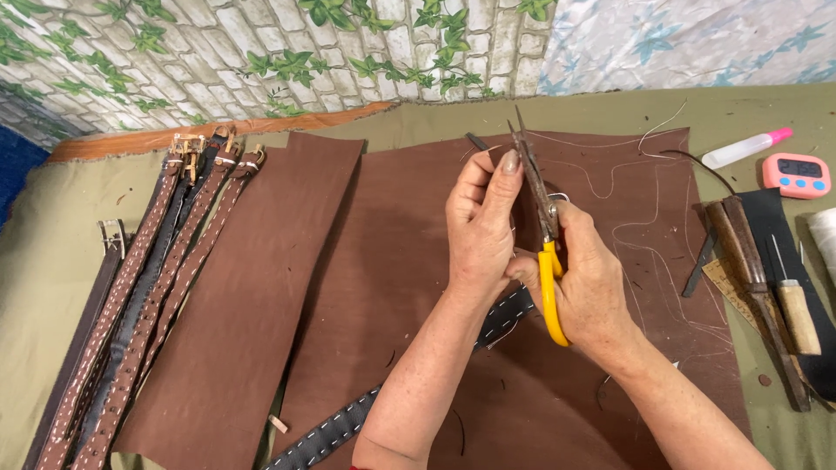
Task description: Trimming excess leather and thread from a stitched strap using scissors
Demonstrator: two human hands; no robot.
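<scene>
Dark strap (348, 422) runs under both forearms, its lower end cut off at the frame's bottom edge; white spool (825, 239) cropped at right.

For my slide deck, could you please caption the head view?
Right hand works yellow-handled scissors at a dark strap end pinched by the left hand.

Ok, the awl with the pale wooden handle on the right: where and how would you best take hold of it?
Probably by the wooden handle of the awl, coming from above and the near right. It lies flat beside the dark tool, its thin metal point aimed away toward the pink timer, so the thick handle end is the blunt, easily pinched part.
</scene>
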